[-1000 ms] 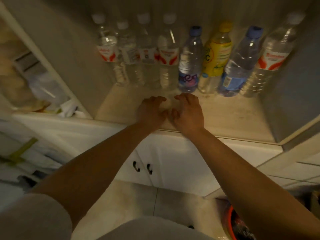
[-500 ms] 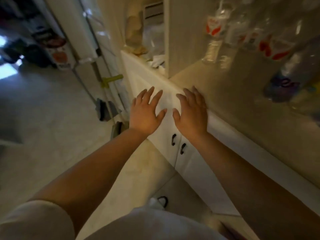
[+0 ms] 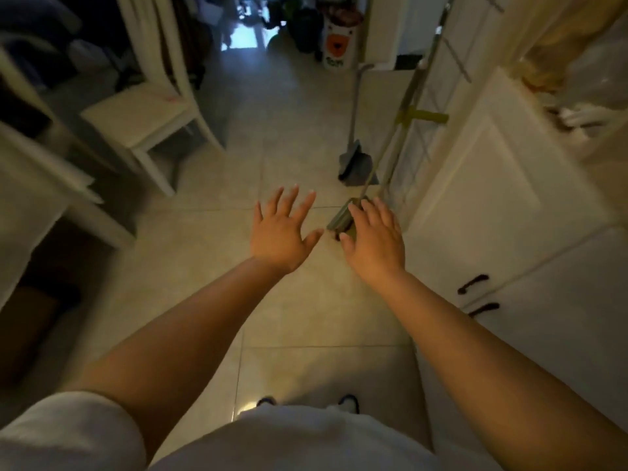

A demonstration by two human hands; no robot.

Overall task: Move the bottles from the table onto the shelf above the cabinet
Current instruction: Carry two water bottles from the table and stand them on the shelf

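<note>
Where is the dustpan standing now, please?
In the head view, the dustpan stands on the floor right of centre, beyond the right hand, beside the white cabinet.

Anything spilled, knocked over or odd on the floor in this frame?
Nothing stands out. Both hands, left and right, are open and empty over the bare tiled floor. The dustpan and broom stand propped by the cabinet, no spill visible.

Open tiled floor (image 3: 299, 300) ahead, chair (image 3: 142, 113) left, cabinet (image 3: 509, 205) and dustpan (image 3: 355, 163) right
</note>
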